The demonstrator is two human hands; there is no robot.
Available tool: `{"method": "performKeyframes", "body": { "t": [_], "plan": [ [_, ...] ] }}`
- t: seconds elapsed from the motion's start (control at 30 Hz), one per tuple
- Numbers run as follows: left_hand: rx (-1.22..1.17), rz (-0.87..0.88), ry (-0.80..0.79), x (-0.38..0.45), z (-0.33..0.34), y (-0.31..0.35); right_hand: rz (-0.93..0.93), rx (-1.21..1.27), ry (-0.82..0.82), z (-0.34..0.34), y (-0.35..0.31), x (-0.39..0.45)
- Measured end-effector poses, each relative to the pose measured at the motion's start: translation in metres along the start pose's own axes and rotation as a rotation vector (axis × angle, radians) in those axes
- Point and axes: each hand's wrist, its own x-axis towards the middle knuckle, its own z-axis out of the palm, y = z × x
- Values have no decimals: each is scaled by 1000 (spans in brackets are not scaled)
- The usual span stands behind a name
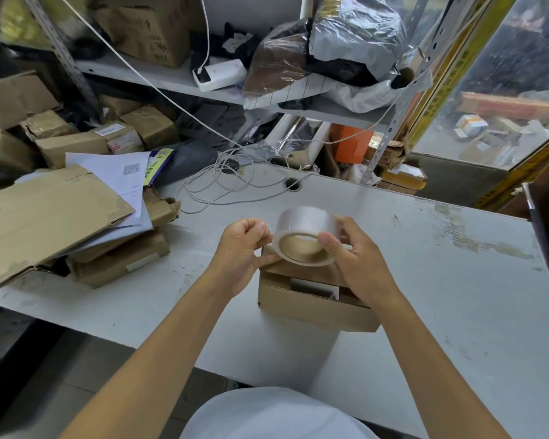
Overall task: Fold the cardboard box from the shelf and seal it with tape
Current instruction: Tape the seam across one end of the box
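Cardboard box (pixel 314 307), small and brown, sits on the grey table (pixel 441 280) close to its near edge. The top flaps of the box are not fully closed, and something white shows through the gap; what it is I cannot tell. Above the box, the right hand (pixel 352 261) grips a roll of clear tape (pixel 305 237) with a brown core, thumb on the rim. The left hand (pixel 244 248) pinches with thumb and fingers at the roll's left side. To the right of the box the table is bare and wide. To the left of the box, flattened cartons (pixel 51 213) and papers are stacked. Behind the box, white cables (pixel 222 182) lie in loops.
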Motion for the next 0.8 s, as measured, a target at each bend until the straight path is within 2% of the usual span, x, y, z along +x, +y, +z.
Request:
{"method": "performKeyframes", "body": {
  "t": [0.1,0.2,0.33,0.43,0.6,0.73,0.8],
  "plan": [
    [-9,3,14,8,3,-5,-20,-54,130,15,4,-3],
    [15,8,14,14,12,-4,-71,-107,328,28,19,1],
    [54,13,20,17,17,-6,-257,-279,512,38,29,7],
    [74,-6,41,19,8,-4,-354,-245,482,41,27,6],
    [352,3,168,16,-6,-3,-457,-197,454,39,33,1],
    [372,-6,188,14,-15,-5,-410,-195,401,36,29,-2],
    [361,-17,166,13,-14,-8,-317,-202,323,28,27,-3]
  ]
}}
